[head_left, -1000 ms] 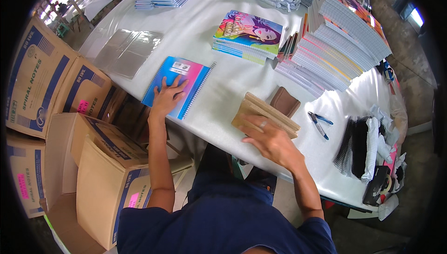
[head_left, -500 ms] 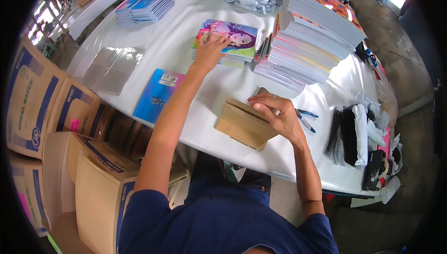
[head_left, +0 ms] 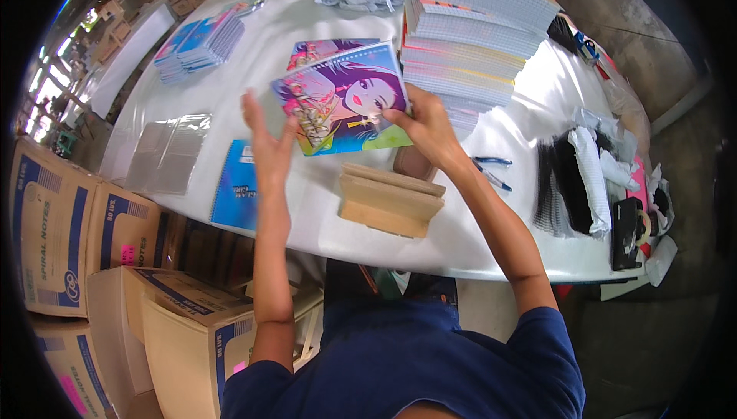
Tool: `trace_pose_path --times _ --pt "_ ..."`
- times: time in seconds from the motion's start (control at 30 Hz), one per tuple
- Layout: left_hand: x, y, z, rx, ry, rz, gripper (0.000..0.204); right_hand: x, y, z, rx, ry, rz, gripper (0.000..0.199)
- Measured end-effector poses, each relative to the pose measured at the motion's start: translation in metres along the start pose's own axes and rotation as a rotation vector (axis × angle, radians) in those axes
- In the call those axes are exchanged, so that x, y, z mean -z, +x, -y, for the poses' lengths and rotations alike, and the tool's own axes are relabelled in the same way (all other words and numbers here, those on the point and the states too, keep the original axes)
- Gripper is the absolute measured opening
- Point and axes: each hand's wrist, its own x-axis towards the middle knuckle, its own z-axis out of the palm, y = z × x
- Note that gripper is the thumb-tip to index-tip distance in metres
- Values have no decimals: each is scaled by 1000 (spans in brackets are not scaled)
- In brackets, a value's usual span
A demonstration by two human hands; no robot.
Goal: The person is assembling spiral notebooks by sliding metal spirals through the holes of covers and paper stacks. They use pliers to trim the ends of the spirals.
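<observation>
My right hand (head_left: 432, 125) is closed on the right edge of a spiral notebook (head_left: 345, 102) with a colourful illustrated cover, thumb on top. The notebook is tilted above the table, its wire spiral along the upper edge. At its left edge my left hand (head_left: 270, 146) has its fingers apart, the thumb close to the cover; whether it touches is unclear. Partly hidden behind the held notebook lies another of similar design (head_left: 338, 44). Nearer to me a folded brown cardboard piece (head_left: 391, 202) stands on the white table (head_left: 322, 227). A blue notebook (head_left: 232, 188) lies partly behind my left forearm.
A tall notebook stack (head_left: 468, 43) rises at the back right, and smaller blue stacks (head_left: 198, 44) at the back left. Clear plastic sleeves (head_left: 169, 154) lie at left. Pens (head_left: 491, 172) and black spiral coils (head_left: 570, 181) are at right. Cardboard boxes (head_left: 54, 227) line the left.
My right hand has left the cardboard piece and now holds a notebook lifted from the pile. My left hand has come off the pile, moving left and nearer. The view has shifted.
</observation>
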Motion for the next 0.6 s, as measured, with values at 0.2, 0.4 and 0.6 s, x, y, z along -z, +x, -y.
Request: trace_pose_path --times 0.2,0.4,0.6 --pt "15 3 -78 198 -824 661 74 49 -122 36 60 -143 -199 21" --pt "-10 -11 -93 13 -643 918 48 52 -180 -21 -64 4 -386 15" --pt "-20 -67 -45 195 -730 631 82 27 -177 -23 -26 -78 -254 49"
